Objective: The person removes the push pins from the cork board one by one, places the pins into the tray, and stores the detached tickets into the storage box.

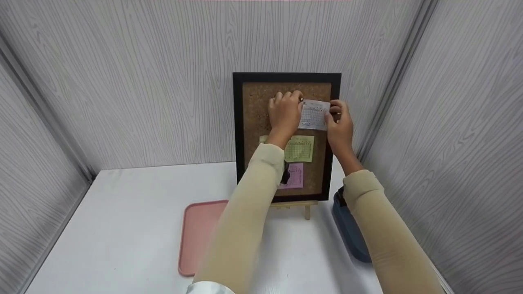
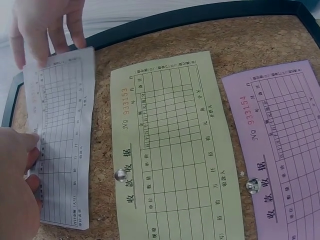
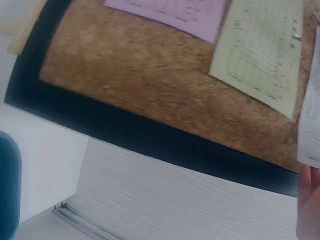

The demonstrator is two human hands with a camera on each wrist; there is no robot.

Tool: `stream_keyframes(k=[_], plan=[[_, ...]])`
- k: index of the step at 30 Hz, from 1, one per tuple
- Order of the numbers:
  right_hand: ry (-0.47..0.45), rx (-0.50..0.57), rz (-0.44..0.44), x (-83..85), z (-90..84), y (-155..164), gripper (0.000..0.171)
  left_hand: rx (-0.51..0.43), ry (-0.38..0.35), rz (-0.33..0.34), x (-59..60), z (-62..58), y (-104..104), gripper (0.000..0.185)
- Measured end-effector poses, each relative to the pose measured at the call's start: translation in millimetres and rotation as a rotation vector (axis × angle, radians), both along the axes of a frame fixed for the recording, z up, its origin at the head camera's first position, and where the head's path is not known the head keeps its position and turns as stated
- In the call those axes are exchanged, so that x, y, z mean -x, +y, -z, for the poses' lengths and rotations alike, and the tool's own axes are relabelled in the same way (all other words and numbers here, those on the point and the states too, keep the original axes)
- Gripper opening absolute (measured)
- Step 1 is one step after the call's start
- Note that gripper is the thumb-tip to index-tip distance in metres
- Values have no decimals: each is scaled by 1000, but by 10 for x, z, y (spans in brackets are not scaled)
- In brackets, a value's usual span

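A white receipt slip with a printed grid lies against the upper right of a black-framed cork board. My right hand pinches its right edge between thumb and fingers. At the slip's upper left, my left hand has curled fingers around a small shiny pushpin, most of it hidden by the fingertips. Lower on the cork are a green receipt and a purple receipt, each bearing a round metallic pin. The left forearm partly covers both in the head view.
A small wooden easel supports the board on the white table. To the left lies a pink tray, partly beneath the left sleeve. A dark blue container stands to the right under the right forearm. Grey wood-patterned panels enclose the table.
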State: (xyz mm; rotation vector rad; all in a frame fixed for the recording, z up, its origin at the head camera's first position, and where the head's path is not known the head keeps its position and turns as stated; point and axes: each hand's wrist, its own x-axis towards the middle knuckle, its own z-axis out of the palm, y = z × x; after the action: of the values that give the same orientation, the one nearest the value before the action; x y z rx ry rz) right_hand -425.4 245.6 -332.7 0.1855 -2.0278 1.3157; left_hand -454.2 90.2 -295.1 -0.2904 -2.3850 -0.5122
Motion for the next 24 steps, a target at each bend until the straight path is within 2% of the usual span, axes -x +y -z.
stream_keyframes(k=[7, 14, 19, 24], plan=[[-25, -28, 7, -31, 111, -5, 27, -5, -11, -4, -2, -6, 4, 22], [6, -55, -13, -27, 122, -12, 28, 1, -6, -10, 1, -3, 4, 21], [23, -31, -30, -17, 133, -1, 27, 11, -11, -8, -12, -8, 7, 21], [26, -29, -33, -9, 143, 1, 27, 37, 16, -24, -7, 7, 13, 24]])
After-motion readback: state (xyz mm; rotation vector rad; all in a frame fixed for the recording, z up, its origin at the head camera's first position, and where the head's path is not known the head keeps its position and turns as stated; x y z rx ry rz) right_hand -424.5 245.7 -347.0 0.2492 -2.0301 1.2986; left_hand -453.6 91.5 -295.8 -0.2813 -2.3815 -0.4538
